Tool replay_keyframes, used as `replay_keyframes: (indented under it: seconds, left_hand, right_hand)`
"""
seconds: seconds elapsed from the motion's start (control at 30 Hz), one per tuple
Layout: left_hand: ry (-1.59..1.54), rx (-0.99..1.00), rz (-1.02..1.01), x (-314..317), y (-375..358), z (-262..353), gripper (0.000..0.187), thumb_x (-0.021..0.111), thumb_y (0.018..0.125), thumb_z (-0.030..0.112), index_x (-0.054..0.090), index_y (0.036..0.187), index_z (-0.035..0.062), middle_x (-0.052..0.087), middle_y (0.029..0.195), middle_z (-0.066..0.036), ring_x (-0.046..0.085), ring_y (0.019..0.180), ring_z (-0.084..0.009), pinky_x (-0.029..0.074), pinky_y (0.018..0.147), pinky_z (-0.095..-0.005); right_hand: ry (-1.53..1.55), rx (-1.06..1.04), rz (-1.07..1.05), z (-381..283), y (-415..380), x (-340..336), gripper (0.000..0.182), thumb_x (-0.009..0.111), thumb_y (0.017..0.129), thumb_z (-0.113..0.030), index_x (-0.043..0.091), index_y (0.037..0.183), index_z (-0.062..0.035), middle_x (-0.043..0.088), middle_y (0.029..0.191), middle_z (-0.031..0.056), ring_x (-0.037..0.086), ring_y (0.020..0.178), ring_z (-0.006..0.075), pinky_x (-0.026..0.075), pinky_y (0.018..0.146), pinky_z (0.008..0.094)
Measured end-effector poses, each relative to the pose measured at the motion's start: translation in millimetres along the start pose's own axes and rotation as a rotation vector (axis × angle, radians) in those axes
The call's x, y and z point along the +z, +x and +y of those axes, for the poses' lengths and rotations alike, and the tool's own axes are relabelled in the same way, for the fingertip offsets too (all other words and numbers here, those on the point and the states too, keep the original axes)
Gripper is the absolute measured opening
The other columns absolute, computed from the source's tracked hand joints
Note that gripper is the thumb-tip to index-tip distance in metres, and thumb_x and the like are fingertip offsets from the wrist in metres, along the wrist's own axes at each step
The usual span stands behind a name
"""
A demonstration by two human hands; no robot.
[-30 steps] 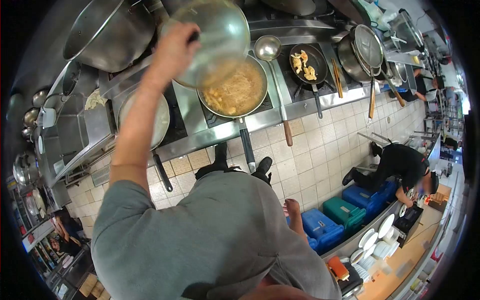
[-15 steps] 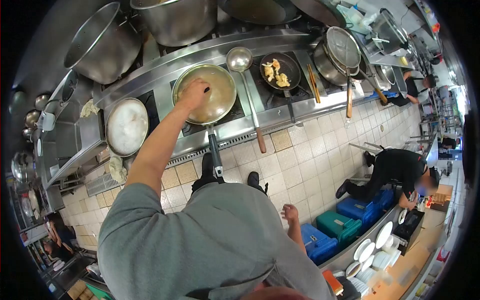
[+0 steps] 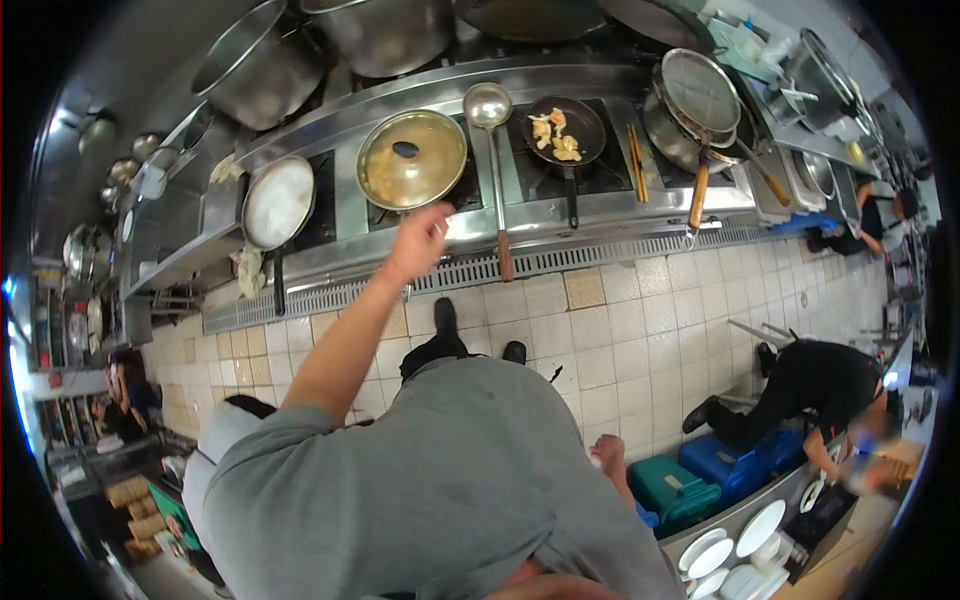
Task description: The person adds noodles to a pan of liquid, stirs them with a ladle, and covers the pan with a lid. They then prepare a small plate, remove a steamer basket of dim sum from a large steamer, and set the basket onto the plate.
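My left hand (image 3: 424,240) is over the near side of a stove, just below the rim of a lidded pan. Its fingers are curled in; what they hold, if anything, is hidden. The pan's glass lid (image 3: 428,170) has a black knob (image 3: 405,149) and lies flat over light-brown food. My hand and forearm cover most of this pan's handle. A long-handled ladle (image 3: 489,107) rests right of it. Further right, a small black frying pan (image 3: 588,118) holds pale yellow, egg-like pieces. My right hand (image 3: 608,453) hangs low at my side, fingers closed.
Left stands a pan of white foamy liquid (image 3: 278,205). Chopsticks (image 3: 638,165) and a strainer (image 3: 700,90) on a pot lie right. Large pots (image 3: 262,70) line the back. A crouching person (image 3: 810,390) is at right, near lidded bins (image 3: 672,492) and stacked plates (image 3: 705,555).
My left hand has let go of the lid knob and drawn back toward me, past the pan's rim. My right hand's fingers went from spread to closed. The view has shifted.
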State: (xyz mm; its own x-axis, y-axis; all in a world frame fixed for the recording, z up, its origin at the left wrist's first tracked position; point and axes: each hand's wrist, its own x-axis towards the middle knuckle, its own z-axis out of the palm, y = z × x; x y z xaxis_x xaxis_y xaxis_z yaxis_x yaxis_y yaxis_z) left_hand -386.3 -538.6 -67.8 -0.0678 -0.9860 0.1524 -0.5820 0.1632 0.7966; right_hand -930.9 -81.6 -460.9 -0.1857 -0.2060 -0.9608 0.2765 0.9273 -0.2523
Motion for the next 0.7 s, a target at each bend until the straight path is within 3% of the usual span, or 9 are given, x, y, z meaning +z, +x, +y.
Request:
replay_keyframes:
  seconds: [0.03, 0.1, 0.23, 0.27, 0.3, 0.37, 0.47, 0.6, 0.7]
  left_hand:
    - [0.13, 0.254, -0.131, 8.8, -34.9, -8.6, 0.017, 0.064, 0.09, 0.013, 0.07, 0.104, 0.0047, 0.071, 0.092, -0.016, 0.069, 0.077, -0.0306, 0.055, 0.07, -0.0376]
    - [0.272, 0.233, -0.409, 11.1, -101.1, -17.8, 0.018, 0.066, 0.092, 0.015, 0.071, 0.105, 0.0039, 0.072, 0.095, -0.014, 0.069, 0.082, -0.0248, 0.054, 0.075, -0.0333]
    - [0.094, -0.32, -0.11, -3.4, -221.6, -112.6, 0.018, 0.065, 0.09, 0.017, 0.071, 0.103, 0.0058, 0.072, 0.092, -0.016, 0.07, 0.086, -0.0308, 0.056, 0.076, -0.038]
    - [0.221, -0.433, -0.091, -15.6, -252.5, -138.4, 0.021, 0.065, 0.089, 0.019, 0.071, 0.104, 0.0056, 0.072, 0.094, -0.017, 0.07, 0.086, -0.0311, 0.056, 0.077, -0.0384]
    - [0.349, -0.547, -0.074, -29.2, -281.9, -161.7, 0.024, 0.066, 0.088, 0.021, 0.07, 0.106, 0.0053, 0.072, 0.095, -0.018, 0.07, 0.086, -0.0315, 0.056, 0.078, -0.0389]
    - [0.456, -0.692, -0.204, -43.3, -334.9, -208.2, 0.034, 0.069, 0.084, 0.026, 0.069, 0.11, 0.0034, 0.073, 0.093, -0.015, 0.07, 0.079, -0.0296, 0.058, 0.073, -0.039]
    - [0.16, -1.147, -0.321, -42.3, -345.6, -180.1, 0.038, 0.071, 0.085, 0.029, 0.067, 0.114, 0.0036, 0.071, 0.082, -0.011, 0.066, 0.067, -0.0234, 0.056, 0.058, -0.0366]
    - [-0.104, -1.11, -0.219, -9.1, -349.3, -183.4, 0.041, 0.07, 0.088, 0.032, 0.065, 0.118, 0.004, 0.065, 0.073, -0.009, 0.06, 0.059, -0.0169, 0.047, 0.045, -0.0309]
    - [0.119, -0.89, -0.441, -4.0, -333.8, -210.7, 0.043, 0.07, 0.087, 0.033, 0.066, 0.118, 0.0043, 0.071, 0.093, -0.015, 0.068, 0.082, -0.0251, 0.055, 0.071, -0.0355]
  right_hand:
    - [-0.066, -0.076, -0.119, -5.2, 29.2, -10.4, 0.023, 0.058, 0.094, -0.022, 0.064, 0.109, -0.0059, 0.067, 0.081, 0.0155, 0.068, 0.069, 0.0273, 0.057, 0.06, 0.0383]
    - [-0.768, -0.274, 0.052, -54.5, 54.4, 2.2, 0.025, 0.06, 0.094, -0.024, 0.067, 0.094, -0.0003, 0.07, 0.088, 0.0166, 0.069, 0.098, 0.0248, 0.054, 0.064, 0.0453]
    - [-1.06, -0.494, 0.177, -193.6, -5.7, 73.1, 0.033, 0.065, 0.088, -0.027, 0.071, 0.102, 0.0024, 0.072, 0.102, 0.0221, 0.071, 0.095, 0.0262, 0.059, 0.07, 0.0475]
    - [-1.595, -1.291, -0.064, -183.3, 143.4, 49.6, 0.038, 0.066, 0.086, -0.025, 0.068, 0.116, -0.0021, 0.071, 0.111, 0.022, 0.071, 0.096, 0.0291, 0.058, 0.064, 0.0454]
    - [-1.072, -0.71, 0.096, -223.0, 47.9, 91.5, 0.039, 0.064, 0.087, -0.02, 0.065, 0.124, -0.0076, 0.072, 0.106, 0.0169, 0.07, 0.09, 0.0278, 0.056, 0.059, 0.0402]
    - [-0.85, -0.605, -0.037, -276.4, 0.3, 132.8, 0.039, 0.063, 0.088, -0.017, 0.061, 0.126, -0.0058, 0.07, 0.096, 0.0118, 0.068, 0.077, 0.0238, 0.055, 0.055, 0.037]
    - [-0.728, -0.695, -0.083, -312.8, -17.3, 178.8, 0.033, 0.063, 0.09, -0.019, 0.063, 0.12, -0.0064, 0.067, 0.088, 0.0075, 0.064, 0.068, 0.0186, 0.053, 0.053, 0.0351]
    - [-0.733, -1.003, -0.044, -293.7, 15.2, 196.1, 0.029, 0.063, 0.09, -0.022, 0.066, 0.114, -0.005, 0.068, 0.078, 0.0094, 0.063, 0.061, 0.0187, 0.051, 0.05, 0.0324]
    - [-0.906, -0.984, -0.007, -256.3, 8.9, 190.1, 0.028, 0.064, 0.09, -0.024, 0.068, 0.109, -0.004, 0.067, 0.072, 0.0112, 0.063, 0.057, 0.0195, 0.051, 0.05, 0.0333]
